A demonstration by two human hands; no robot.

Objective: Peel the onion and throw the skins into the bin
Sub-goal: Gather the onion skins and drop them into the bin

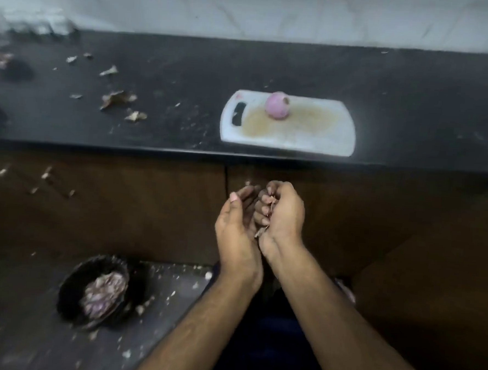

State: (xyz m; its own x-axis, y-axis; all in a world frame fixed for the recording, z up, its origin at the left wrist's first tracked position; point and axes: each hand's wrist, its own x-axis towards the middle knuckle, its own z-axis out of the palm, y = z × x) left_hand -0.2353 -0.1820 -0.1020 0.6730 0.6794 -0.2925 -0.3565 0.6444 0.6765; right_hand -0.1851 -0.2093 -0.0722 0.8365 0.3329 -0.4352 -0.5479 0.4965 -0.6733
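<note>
A peeled pink onion (277, 105) stands on a white cutting board (320, 132) on the dark counter. Below the counter's front edge my two hands are pressed together. My right hand (285, 213) is curled around a bunch of dry onion skins (263, 230), which stick out by its wrist. My left hand (236, 227) is cupped against it, fingers together, touching the skins from the left. A black bin (71, 285) sits on the floor at the lower left, with purple skins (103, 293) inside.
Loose skin flakes (116, 98) lie scattered on the left of the counter (158, 65) and on the floor around the bin. Brown cabinet doors (121, 206) run under the counter. A white wall is behind it.
</note>
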